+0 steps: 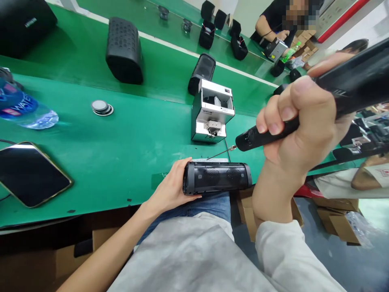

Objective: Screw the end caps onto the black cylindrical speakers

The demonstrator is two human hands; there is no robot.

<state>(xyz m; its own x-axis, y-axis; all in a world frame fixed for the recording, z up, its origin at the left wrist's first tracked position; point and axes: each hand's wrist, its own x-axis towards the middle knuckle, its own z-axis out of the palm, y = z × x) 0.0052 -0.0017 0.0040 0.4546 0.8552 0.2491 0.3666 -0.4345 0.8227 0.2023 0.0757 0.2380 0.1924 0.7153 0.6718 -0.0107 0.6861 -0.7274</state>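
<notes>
This side of the screw feeder (209, 113), the left hand (173, 180) firmly clasped the black speaker (217, 178); right of the feeder, the right hand (310, 121) gripped a screwdriver (258, 138), whose slant seemed to need straightening.

We find one black speaker (218, 179) held level, perforated face upward, and one black screwdriver (357, 83) slanted, its thin bit (218, 153) pointing down-left.

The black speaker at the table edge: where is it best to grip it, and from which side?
Probably by the left end, coming from the left, as the left hand does: the long speaker lies crosswise, and this leaves its perforated face uncovered.
</notes>
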